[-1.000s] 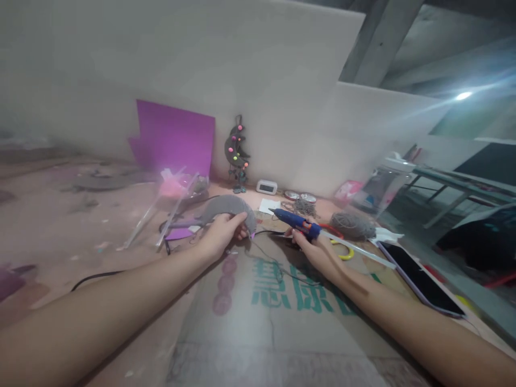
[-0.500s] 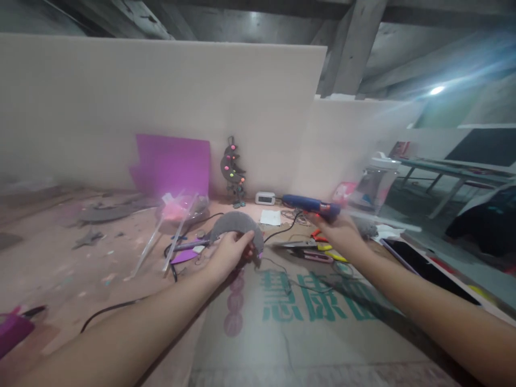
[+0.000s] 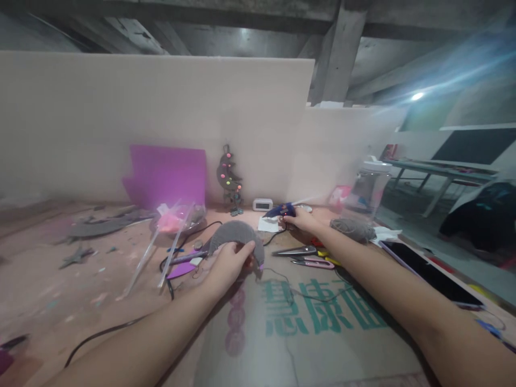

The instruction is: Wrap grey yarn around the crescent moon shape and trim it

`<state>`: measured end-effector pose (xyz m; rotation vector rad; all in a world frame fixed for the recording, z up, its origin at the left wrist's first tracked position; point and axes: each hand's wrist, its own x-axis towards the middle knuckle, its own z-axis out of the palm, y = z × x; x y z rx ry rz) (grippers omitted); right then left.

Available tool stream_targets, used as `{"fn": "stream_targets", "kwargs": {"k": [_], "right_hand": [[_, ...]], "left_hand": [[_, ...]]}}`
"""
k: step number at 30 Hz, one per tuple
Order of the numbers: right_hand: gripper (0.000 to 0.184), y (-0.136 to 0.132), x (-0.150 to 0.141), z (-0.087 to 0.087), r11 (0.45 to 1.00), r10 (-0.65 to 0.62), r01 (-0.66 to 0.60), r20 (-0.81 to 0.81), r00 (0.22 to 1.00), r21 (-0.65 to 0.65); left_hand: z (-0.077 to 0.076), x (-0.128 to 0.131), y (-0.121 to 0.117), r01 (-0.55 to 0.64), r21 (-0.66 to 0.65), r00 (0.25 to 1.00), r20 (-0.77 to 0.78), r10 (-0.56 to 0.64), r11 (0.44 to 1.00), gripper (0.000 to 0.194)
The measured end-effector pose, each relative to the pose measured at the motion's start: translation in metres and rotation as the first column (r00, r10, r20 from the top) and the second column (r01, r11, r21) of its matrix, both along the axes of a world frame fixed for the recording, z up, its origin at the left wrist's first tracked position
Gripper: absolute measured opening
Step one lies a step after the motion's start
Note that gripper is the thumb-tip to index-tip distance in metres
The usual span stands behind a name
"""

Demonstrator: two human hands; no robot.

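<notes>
My left hand (image 3: 234, 262) pinches the lower right part of a grey felt-like crescent (image 3: 236, 232) that arches above the cardboard. Reaching to the back, my right hand (image 3: 305, 221) grips a blue hot glue gun (image 3: 287, 209) with a small red light. Its nozzle points left, over a white square of paper (image 3: 269, 223); whether it touches the paper I cannot tell. Scissors (image 3: 296, 251) and pink-handled thread snips (image 3: 314, 263) lie between my arms. A finished-looking crescent ornament with coloured dots (image 3: 229, 174) stands against the back board.
A purple sheet (image 3: 169, 174) leans at the back left, behind a plastic bag (image 3: 181, 219) and clear sticks (image 3: 143, 258). A small digital clock (image 3: 263, 205), a ball of grey yarn (image 3: 352, 230), a clear bottle (image 3: 368, 188) and a tablet (image 3: 427, 271) sit around the printed cardboard (image 3: 250, 360).
My right hand has brought the glue gun left and down to the white paper, turning its nozzle end leftward. My left hand keeps its hold on the crescent. The view has shifted slightly.
</notes>
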<state>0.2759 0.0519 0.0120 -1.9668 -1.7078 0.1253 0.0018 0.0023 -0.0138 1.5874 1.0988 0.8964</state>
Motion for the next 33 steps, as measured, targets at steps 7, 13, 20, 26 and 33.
{"fn": "stream_targets", "kwargs": {"k": [7,13,20,26,33], "right_hand": [[0.042,-0.023,0.002,0.005,0.999,-0.029,0.034,0.17,0.985,-0.03],[0.035,-0.084,-0.035,0.018,0.974,0.205,-0.219,0.191,0.96,0.055],[0.036,-0.145,-0.092,-0.003,0.902,0.24,-0.43,-0.794,0.558,-0.03],[0.038,-0.14,-0.089,-0.014,0.846,0.225,-0.527,-0.847,0.483,-0.076],[0.015,-0.14,-0.091,-0.021,0.864,0.455,-0.494,-0.572,0.682,0.098]], "left_hand": [[0.002,0.001,0.0,0.011,0.004,1.0,-0.028,-0.011,1.0,0.043],[0.0,-0.001,0.002,0.025,0.172,0.989,-0.145,0.0,0.985,0.049],[0.004,-0.002,-0.004,0.045,0.232,0.982,-0.188,-0.001,0.972,0.048],[0.008,-0.002,-0.008,0.074,0.278,0.968,-0.251,-0.002,0.958,0.049],[0.002,-0.005,-0.003,0.111,0.297,0.953,-0.302,-0.018,0.948,0.052]]}}
